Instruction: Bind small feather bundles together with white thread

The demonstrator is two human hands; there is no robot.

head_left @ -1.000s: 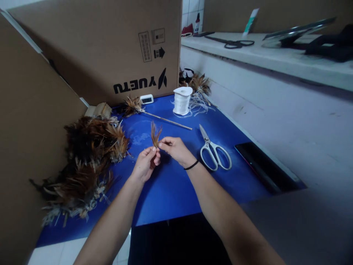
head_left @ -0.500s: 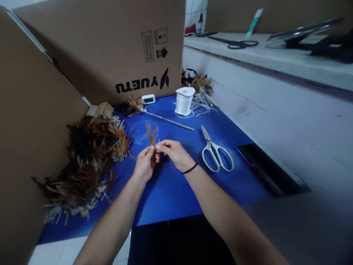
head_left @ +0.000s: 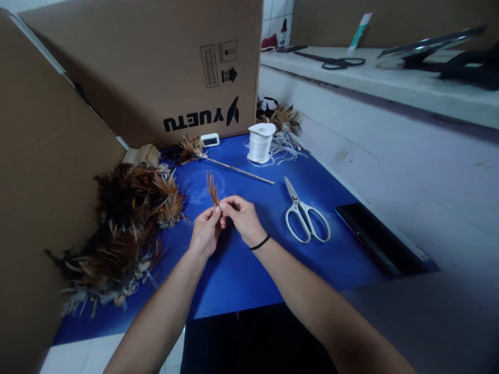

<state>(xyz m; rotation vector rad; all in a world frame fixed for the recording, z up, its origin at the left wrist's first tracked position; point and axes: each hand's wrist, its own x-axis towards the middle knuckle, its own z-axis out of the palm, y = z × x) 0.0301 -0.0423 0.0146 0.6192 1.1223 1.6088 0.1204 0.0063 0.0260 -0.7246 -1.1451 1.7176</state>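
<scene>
A small bunch of brown feathers (head_left: 212, 188) points up from between my hands, above the blue table. My left hand (head_left: 206, 228) pinches its base between thumb and finger. Fingertips of my right hand (head_left: 242, 215) are closed at the same base, thumb to thumb with the left; what exactly they grip there is hidden. Beyond lies a thin stick (head_left: 237, 170) with feathers (head_left: 191, 149) bound at its left end. Left of my hands is a large heap of brown and black feathers (head_left: 132, 208). Scissors (head_left: 304, 210) lie slightly parted to the right.
A spool of white ribbon (head_left: 260, 144) stands at the back, with loose strands and more feathers (head_left: 286, 118) behind. A phone (head_left: 382, 239) lies at the right edge. Cardboard walls (head_left: 156, 62) rise behind and left. A ledge (head_left: 374, 78) runs along the right, bearing black scissors (head_left: 339, 63).
My right hand and wrist have shifted slightly left and turned, staying at the bunch's base. The feathers look narrower and more gathered. My left hand has barely moved.
</scene>
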